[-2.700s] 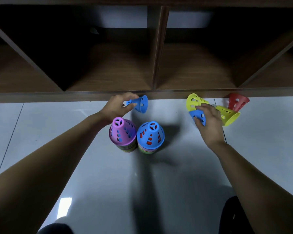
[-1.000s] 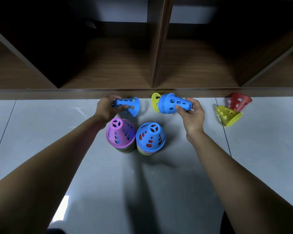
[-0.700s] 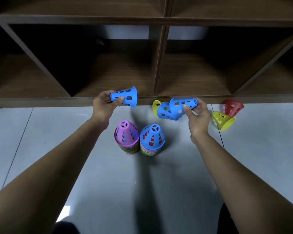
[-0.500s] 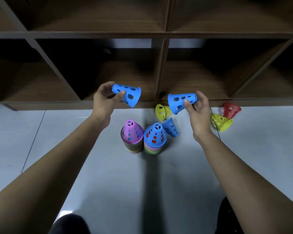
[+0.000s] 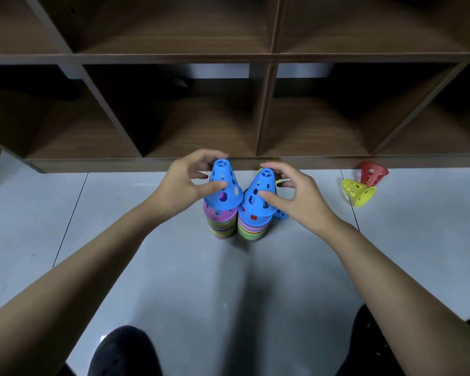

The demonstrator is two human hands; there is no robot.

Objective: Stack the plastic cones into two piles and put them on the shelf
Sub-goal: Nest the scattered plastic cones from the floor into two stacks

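I see my left hand (image 5: 185, 183) pinching a blue cone (image 5: 223, 188) atop the left pile (image 5: 220, 226) and my right hand (image 5: 296, 196) pinching a second blue cone (image 5: 258, 196) atop the right pile (image 5: 251, 232), both just before the shelf (image 5: 147, 164).

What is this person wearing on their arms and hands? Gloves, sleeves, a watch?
Nothing that shows. The left hand and right hand are bare, with no gloves or rings visible. The left forearm and right forearm are bare to the picture's edge: no sleeves, watch or wristbands.
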